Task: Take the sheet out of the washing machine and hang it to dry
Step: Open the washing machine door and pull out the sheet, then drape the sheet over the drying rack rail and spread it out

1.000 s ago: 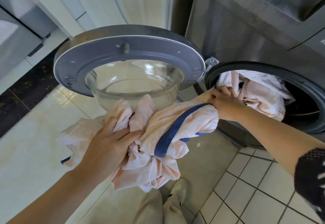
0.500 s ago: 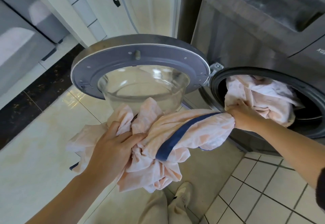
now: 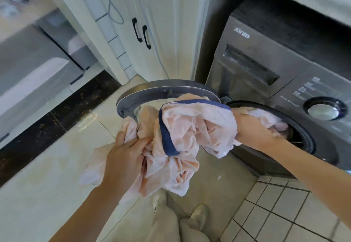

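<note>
Seen from the head camera, looking down at a dark grey washing machine [image 3: 266,67] with its round door [image 3: 133,99] swung open to the left. A pale pink sheet [image 3: 190,128] with a dark blue band [image 3: 167,139], bunched and wrinkled, half out of the drum: one part still inside the round opening [image 3: 303,139], the larger part hanging in front of the open door and above the floor. Left hand [image 3: 123,152] gripping a gathered bundle of the sheet, fingers curled into the folds, thumb on the upper side. Right hand [image 3: 252,128] at the mouth of the drum, fingers closed around the cloth there, wrist just in front of the opening. Between the two hands, the sheet stretched in a loose arc, the blue band curving over the top and down the middle. Below, pale trousers and light shoes [image 3: 199,215] on the tiled floor [image 3: 284,213]. Behind the door, white cabinet doors [image 3: 161,23] with two black handles [image 3: 141,33], and a thin grey cable [image 3: 114,4] hanging in a loop. On the machine front, a detergent drawer [image 3: 250,65] and a round silver knob [image 3: 322,110].
</note>
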The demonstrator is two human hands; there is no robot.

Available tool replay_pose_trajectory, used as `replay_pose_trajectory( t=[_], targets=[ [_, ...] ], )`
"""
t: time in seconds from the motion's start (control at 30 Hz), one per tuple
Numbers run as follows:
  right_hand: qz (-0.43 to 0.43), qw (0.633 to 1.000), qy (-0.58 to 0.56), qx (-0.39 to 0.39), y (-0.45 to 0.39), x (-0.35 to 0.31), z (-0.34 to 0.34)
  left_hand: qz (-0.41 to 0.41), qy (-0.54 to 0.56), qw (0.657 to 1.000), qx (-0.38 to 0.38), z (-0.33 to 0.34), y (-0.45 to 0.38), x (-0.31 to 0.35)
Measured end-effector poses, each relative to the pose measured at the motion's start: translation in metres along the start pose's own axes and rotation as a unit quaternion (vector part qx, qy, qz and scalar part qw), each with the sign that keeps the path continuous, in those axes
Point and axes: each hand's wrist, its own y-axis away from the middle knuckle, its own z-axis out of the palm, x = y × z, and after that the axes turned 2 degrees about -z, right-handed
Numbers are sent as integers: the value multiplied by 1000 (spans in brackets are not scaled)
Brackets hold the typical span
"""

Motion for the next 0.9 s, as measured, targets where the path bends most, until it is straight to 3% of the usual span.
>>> replay_pose_trajectory(
  t=[0.13,0.3,0.5,0.63,0.9],
  targets=[
    [16,994,-92,53,14,-13,-19,-7,2,1000,20,-33,-14,-7],
    [20,988,-120,92,32,-47,-53,-7,-2,1000,20,-80,-35,-33],
    [30,965,-160,206,47,-93,-88,5,3,1000,-29,-146,-65,-81],
    [7,962,-112,250,51,-124,-118,33,-7,999,-40,-177,-90,-122],
    [-57,971,32,230,64,-164,-182,89,-18,996,-13,-220,-125,-156]
  ],
)
